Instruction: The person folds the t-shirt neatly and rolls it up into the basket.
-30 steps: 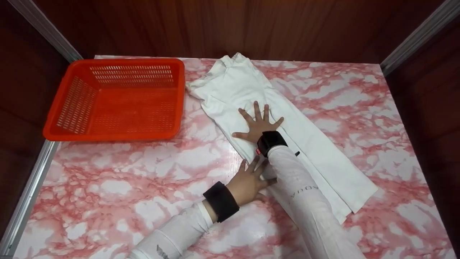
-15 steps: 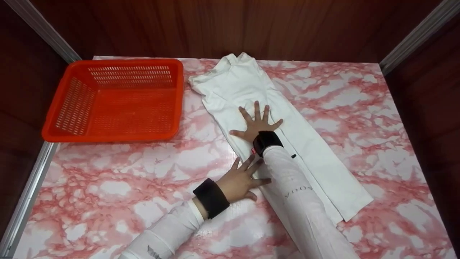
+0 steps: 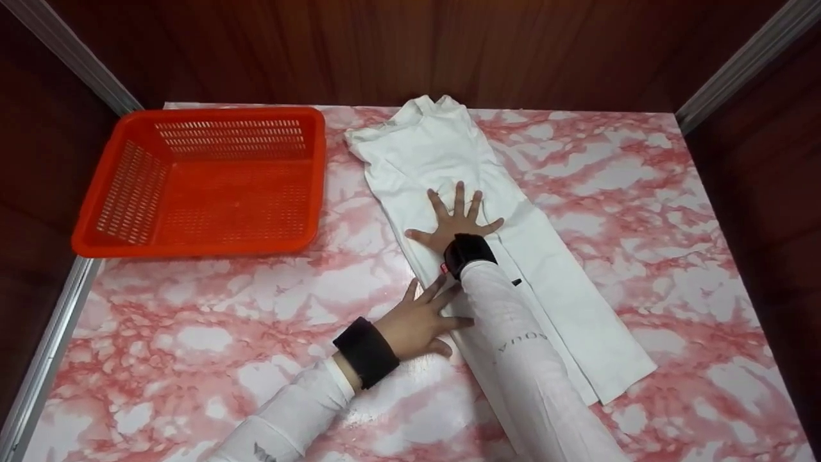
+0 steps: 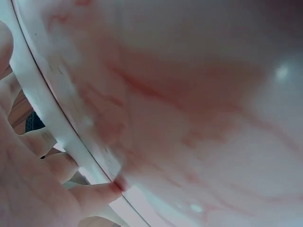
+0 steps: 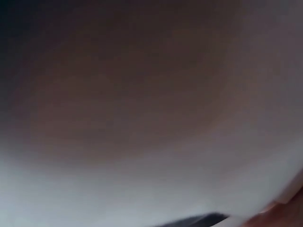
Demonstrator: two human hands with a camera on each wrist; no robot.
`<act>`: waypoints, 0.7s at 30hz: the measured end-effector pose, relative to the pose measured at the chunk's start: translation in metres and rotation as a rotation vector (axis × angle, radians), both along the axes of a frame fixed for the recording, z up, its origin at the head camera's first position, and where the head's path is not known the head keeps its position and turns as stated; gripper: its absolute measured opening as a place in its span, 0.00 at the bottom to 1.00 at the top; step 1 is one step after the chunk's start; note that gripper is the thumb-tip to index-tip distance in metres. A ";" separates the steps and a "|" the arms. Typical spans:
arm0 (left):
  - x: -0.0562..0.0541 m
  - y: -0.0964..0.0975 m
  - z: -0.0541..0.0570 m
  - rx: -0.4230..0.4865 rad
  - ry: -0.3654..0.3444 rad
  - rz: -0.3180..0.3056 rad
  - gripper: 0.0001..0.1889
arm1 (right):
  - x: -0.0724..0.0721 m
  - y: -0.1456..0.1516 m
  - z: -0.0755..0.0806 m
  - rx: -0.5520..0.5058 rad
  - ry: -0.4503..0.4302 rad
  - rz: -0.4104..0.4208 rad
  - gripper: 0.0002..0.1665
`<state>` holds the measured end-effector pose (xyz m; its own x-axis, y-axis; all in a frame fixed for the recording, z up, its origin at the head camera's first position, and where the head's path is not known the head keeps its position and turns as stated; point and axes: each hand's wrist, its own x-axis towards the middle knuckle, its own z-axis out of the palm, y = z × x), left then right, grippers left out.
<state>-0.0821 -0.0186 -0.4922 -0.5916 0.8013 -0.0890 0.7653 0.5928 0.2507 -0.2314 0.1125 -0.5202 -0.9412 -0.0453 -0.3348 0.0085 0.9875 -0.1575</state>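
Observation:
A white shirt [image 3: 564,276], folded lengthwise, lies at a slant with its neck end near the back wall. My right hand [image 3: 457,228] rests on the middle of it, fingers spread wide. My left hand [image 3: 414,327] is spread at the shirt's left edge, its fingertips right on that edge. In the left wrist view, the fingers [image 4: 94,196] of that hand reach the white edge of the cloth over the marbled surface. The right forearm covers part of the shirt's lower half. Only blurred pale cloth shows in the right wrist view.
A red plastic basket [image 3: 211,247] with slotted sides stands at the back left, with nothing in it. Dark wood panels [image 3: 385,51] enclose the red-and-white marbled tabletop [image 3: 205,333] at the back and sides.
The shirt has turned clockwise: its neck end has shifted right and its lower end left. My left hand has moved left along with its edge, while the right hand stays nearly in place.

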 end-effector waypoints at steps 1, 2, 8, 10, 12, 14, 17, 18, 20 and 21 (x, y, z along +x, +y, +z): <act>0.000 -0.001 0.000 -0.001 -0.003 -0.002 0.34 | 0.000 -0.001 0.000 0.003 -0.005 -0.008 0.59; -0.001 -0.002 -0.001 0.000 -0.008 -0.005 0.34 | 0.000 -0.002 0.000 0.002 -0.008 -0.017 0.58; -0.004 -0.008 -0.002 -0.009 -0.022 -0.015 0.33 | -0.001 -0.007 0.000 0.009 -0.017 -0.058 0.57; -0.005 -0.011 -0.002 -0.005 -0.024 -0.019 0.33 | -0.002 -0.009 0.000 0.021 -0.022 -0.068 0.57; -0.006 -0.014 -0.002 0.000 -0.028 -0.022 0.33 | -0.002 -0.010 0.000 0.028 -0.027 -0.079 0.57; -0.007 -0.016 -0.002 0.008 -0.030 -0.021 0.32 | -0.003 -0.012 0.001 0.029 -0.029 -0.092 0.57; -0.008 -0.019 0.000 0.006 -0.040 -0.009 0.30 | -0.003 -0.015 0.003 0.021 -0.030 -0.113 0.58; -0.008 -0.020 0.000 0.003 -0.046 -0.004 0.29 | -0.004 -0.016 0.003 0.019 -0.031 -0.119 0.58; -0.008 -0.022 0.001 -0.004 -0.059 0.011 0.27 | -0.004 -0.018 0.003 0.008 -0.027 -0.135 0.59; -0.008 -0.022 0.002 -0.009 -0.066 0.017 0.26 | -0.005 -0.019 0.003 0.006 -0.027 -0.142 0.59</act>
